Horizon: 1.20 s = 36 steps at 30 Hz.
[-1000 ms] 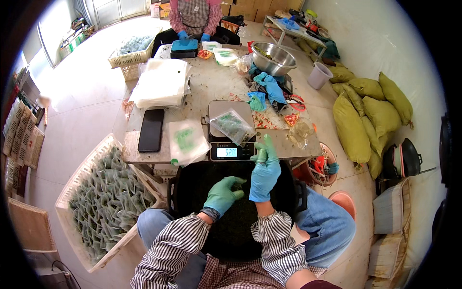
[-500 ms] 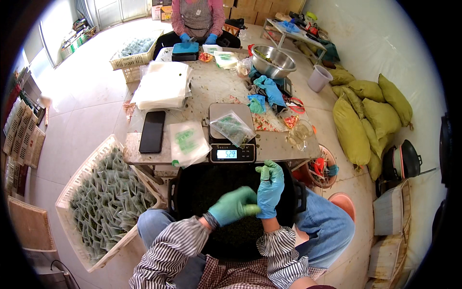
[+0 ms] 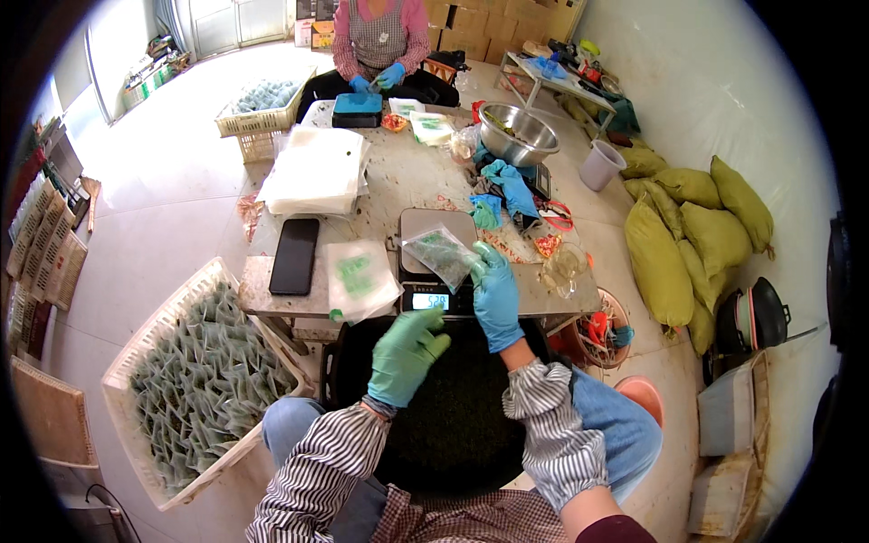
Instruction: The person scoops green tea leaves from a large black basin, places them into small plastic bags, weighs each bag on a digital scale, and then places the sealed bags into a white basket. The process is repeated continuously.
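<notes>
A clear plastic bag (image 3: 438, 254) with dark green contents lies slanted on the plate of a digital kitchen scale (image 3: 425, 223), whose display is lit. At the bag's right corner is my right hand (image 3: 496, 303), in a blue glove with greenish fingertips, its fingers closed on that edge. My left hand (image 3: 405, 357), in a green glove, hangs over the near side of the scale, thumb apart from the fingers and nothing in it. Below both hands, between my knees, a large black tub (image 3: 344, 362) holds a dark loose mass.
Flat printed bags (image 3: 362, 281) and a black phone (image 3: 294, 257) lie left of the scale; a stack of clear bags (image 3: 312, 172) is behind. Left on the floor, a crate (image 3: 118, 385) holds many filled bags. A steel bowl (image 3: 541, 136) stands far right. A co-worker (image 3: 380, 45) sits opposite.
My right hand has reached forward to the bag on the scale. My left hand has moved apart from it, slightly left and forward. The co-worker's hands have shifted.
</notes>
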Each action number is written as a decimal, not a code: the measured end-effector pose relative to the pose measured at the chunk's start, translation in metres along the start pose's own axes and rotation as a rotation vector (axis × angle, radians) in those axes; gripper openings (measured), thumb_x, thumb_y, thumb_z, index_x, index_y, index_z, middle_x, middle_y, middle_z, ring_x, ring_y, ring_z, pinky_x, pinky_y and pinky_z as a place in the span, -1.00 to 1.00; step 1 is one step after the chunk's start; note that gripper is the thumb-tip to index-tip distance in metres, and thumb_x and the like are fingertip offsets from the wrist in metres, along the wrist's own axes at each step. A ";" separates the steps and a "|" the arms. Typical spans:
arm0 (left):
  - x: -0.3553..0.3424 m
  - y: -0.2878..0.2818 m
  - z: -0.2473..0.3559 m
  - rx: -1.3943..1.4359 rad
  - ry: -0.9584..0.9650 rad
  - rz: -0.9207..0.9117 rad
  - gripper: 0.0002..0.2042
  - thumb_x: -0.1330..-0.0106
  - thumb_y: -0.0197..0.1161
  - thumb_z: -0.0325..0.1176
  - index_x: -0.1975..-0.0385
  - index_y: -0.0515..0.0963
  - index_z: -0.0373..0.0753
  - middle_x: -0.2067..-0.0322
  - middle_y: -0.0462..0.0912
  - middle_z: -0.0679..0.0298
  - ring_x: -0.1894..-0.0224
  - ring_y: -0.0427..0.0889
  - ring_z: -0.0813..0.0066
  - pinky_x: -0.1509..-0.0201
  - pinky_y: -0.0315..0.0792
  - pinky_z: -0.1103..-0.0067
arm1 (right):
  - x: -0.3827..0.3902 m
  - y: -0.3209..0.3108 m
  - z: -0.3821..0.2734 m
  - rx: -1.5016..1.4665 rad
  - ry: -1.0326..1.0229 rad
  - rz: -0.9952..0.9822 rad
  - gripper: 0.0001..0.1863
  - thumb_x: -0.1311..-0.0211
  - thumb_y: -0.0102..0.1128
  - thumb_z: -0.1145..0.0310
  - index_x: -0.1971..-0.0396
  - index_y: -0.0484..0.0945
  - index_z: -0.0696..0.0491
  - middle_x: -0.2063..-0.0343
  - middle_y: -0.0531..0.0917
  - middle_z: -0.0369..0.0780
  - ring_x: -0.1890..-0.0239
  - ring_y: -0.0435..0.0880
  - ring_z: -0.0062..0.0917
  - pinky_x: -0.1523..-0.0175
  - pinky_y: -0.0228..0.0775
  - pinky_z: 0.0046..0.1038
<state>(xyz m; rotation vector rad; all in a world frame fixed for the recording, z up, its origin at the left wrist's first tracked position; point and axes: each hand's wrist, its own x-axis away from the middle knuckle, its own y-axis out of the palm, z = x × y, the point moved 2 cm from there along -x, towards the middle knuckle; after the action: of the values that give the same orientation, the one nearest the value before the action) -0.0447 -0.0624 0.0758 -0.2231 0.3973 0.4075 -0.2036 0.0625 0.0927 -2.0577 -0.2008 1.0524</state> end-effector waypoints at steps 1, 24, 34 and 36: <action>-0.009 -0.008 0.000 -0.053 0.050 0.099 -0.40 -0.06 0.51 -0.61 -0.18 0.56 -0.16 0.17 0.63 0.34 0.33 0.53 0.70 0.21 0.52 0.73 | -0.011 -0.008 -0.005 -0.063 -0.108 0.019 -0.69 -0.23 0.17 0.61 0.03 0.65 0.10 -0.07 0.61 -0.09 -0.13 0.58 -0.19 -0.25 0.41 -0.27; 0.008 0.016 0.023 0.515 -0.145 -0.593 -0.05 -0.13 0.52 -0.48 -0.52 0.06 -0.20 -0.43 0.25 0.23 -0.41 0.30 0.41 -0.47 0.25 0.40 | 0.014 -0.150 -0.095 0.023 -0.276 -1.165 -0.58 -0.16 0.27 0.38 -0.07 0.61 -0.16 0.10 0.68 -0.19 0.12 0.70 -0.23 0.07 0.57 -0.22; 0.016 0.023 0.020 0.527 -0.096 -0.588 -0.16 -0.22 0.39 -0.57 -0.51 0.11 -0.19 -0.44 0.26 0.22 -0.39 0.32 0.44 -0.47 0.22 0.53 | 0.020 -0.127 -0.086 -0.194 -0.198 -1.247 -0.50 -0.18 0.32 0.21 -0.16 0.53 -0.12 0.26 0.69 -0.16 0.18 0.68 -0.24 0.04 0.54 -0.25; 0.017 0.019 0.021 0.716 -0.188 -0.613 -0.22 -0.33 0.33 -0.47 -0.52 0.07 -0.21 -0.46 0.22 0.21 -0.45 0.24 0.41 -0.52 0.12 0.51 | 0.016 -0.128 -0.073 -0.182 -0.099 -1.261 -0.53 -0.18 0.32 0.24 -0.13 0.57 -0.11 0.25 0.68 -0.17 0.19 0.69 -0.28 0.01 0.53 -0.27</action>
<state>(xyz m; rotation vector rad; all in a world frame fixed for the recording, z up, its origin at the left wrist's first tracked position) -0.0316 -0.0334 0.0849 0.3881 0.2510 -0.3258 -0.1127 0.1131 0.1990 -1.5060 -1.4459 0.3148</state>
